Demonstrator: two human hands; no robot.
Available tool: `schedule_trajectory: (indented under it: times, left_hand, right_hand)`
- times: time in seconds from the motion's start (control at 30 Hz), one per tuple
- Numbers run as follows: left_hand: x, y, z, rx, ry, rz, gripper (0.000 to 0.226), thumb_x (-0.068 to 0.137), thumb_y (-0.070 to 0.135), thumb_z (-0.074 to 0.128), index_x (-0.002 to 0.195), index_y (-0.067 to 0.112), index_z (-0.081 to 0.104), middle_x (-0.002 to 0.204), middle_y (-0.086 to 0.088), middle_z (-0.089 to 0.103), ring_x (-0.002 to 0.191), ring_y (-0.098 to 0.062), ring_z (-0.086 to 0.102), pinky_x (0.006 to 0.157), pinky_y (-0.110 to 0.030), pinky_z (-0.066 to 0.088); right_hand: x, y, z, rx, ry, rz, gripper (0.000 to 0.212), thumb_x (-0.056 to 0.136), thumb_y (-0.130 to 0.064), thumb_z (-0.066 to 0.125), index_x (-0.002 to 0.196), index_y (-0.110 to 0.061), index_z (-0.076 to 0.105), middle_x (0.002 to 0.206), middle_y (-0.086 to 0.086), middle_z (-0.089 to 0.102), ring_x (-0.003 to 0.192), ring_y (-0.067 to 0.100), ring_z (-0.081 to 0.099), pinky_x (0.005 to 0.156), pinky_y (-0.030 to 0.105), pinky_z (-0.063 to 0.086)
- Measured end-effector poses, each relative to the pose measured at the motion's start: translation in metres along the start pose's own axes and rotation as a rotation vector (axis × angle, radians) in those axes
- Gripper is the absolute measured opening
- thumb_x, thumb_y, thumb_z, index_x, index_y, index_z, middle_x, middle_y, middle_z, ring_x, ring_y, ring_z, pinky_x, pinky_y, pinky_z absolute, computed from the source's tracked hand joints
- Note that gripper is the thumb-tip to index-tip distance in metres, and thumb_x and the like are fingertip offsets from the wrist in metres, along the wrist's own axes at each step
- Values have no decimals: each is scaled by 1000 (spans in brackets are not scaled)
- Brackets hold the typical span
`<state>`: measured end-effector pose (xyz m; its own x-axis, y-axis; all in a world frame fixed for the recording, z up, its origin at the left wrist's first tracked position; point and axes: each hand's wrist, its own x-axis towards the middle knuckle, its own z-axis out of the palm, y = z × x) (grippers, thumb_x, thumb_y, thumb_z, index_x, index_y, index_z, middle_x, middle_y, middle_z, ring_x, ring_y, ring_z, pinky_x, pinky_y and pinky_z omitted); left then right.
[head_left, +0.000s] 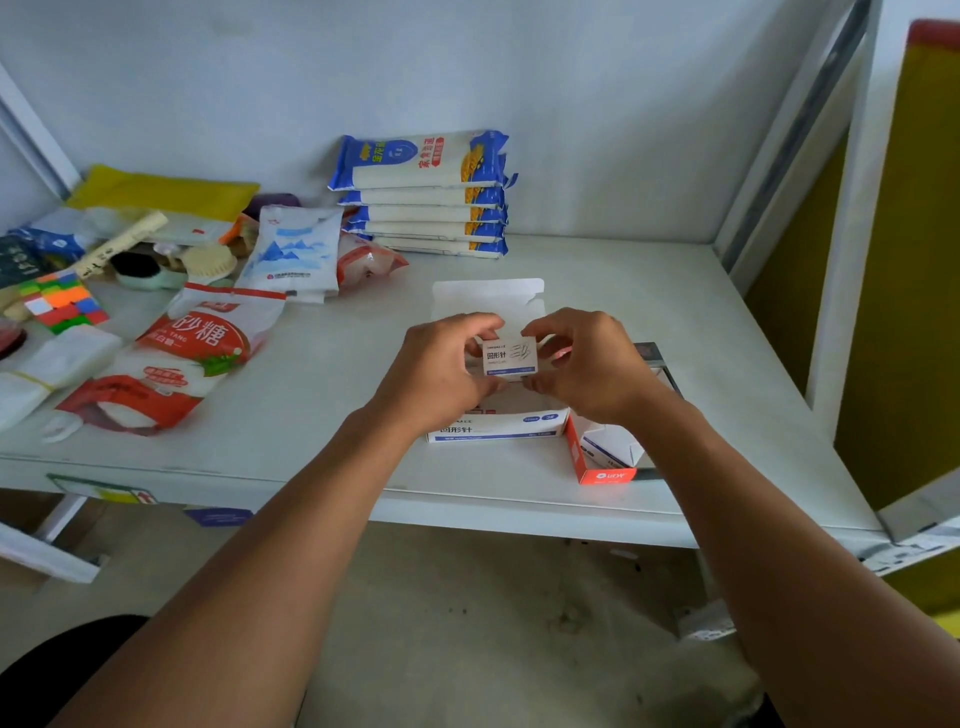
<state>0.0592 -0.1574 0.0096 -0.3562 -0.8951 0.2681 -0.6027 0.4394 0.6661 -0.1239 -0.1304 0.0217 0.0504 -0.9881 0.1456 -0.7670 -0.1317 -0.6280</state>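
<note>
While above carton, small box between fingertips of left hand, right hand.

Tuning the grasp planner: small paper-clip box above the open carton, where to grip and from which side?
Likely pinch the small paper-clip box across its short ends, from left and right, as the left hand and right hand do: its printed face tilts up, and the open carton sits close below.

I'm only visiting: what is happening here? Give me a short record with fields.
held item: small paper-clip box
left hand: pinches the box's left end
right hand: pinches its right end
underneath: open white carton, lid flap raised
right of carton: orange box
surface: white shelf
at back: stacked noodle packs
at left: sugar bags
</note>
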Motion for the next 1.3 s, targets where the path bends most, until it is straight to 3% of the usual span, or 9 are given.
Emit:
schedule_trajectory:
  times: [0.2,0.37,0.47,0.6,0.77,1.0,1.13,1.2,1.3]
  left_hand:
    - [3,1,2,144,-38,21,46,74,21,80,118,24,66,110,-1,72,93,-17,66,82,-29,55]
    - [8,-5,2,366,-42,159,29,72,19,73,100,25,74,97,3,74,88,-24,63,74,-38,54]
    - [10,-7,-2,448,-38,206,27,70,19,77,96,22,75,101,6,73,95,-25,60,79,-42,50]
    - [8,-10,-7,524,-39,97,32,70,28,80,102,22,74,112,5,65,110,-24,47,87,-39,38]
    - [3,-15,-6,417,-68,-6,23,67,18,82,89,17,76,104,1,58,102,-22,49,84,-37,50]
    - [6,-17,-11,406,-105,-45,23,71,19,82,93,17,75,110,-1,58,104,-20,51,84,-29,46]
    - [3,-18,-10,395,-75,-31,21,72,23,80,91,19,76,107,0,60,108,-21,49,86,-31,46]
    - [1,-17,-8,400,-44,-24,18,73,17,77,90,18,77,106,0,62,110,-22,47,86,-31,46]
    - [-2,-17,-5,383,-22,-33,22,73,4,68,90,15,78,106,-2,62,109,-23,48,86,-32,47]
  right_hand:
    - [4,0,1,-160,-11,23,54,72,-20,82,122,-18,61,118,2,66,102,21,55,82,30,54]
    - [10,-2,6,-362,2,-5,42,74,-27,77,115,-20,67,109,6,59,96,20,43,76,28,47]
    - [12,0,11,-444,-15,0,35,78,-24,70,113,-21,70,108,7,53,101,25,42,82,34,49]
    - [12,-2,16,-531,-16,65,44,71,-33,78,111,-17,69,111,9,49,106,29,41,89,39,48]
    - [14,-6,23,-616,-44,160,55,69,-51,75,107,-13,66,111,9,48,111,31,39,90,41,40]
    - [15,-7,26,-550,-92,194,58,69,-61,71,107,-17,68,114,8,50,118,32,36,95,45,39]
    - [11,-17,24,-467,57,94,27,71,-31,74,92,-15,70,100,7,60,99,29,54,78,36,50]
    - [10,-29,26,-408,-9,70,16,73,-25,68,86,-15,69,87,6,65,81,28,61,68,33,52]
    - [6,-42,31,-437,-204,31,11,81,-22,60,82,-12,55,74,4,51,72,28,53,64,31,42]
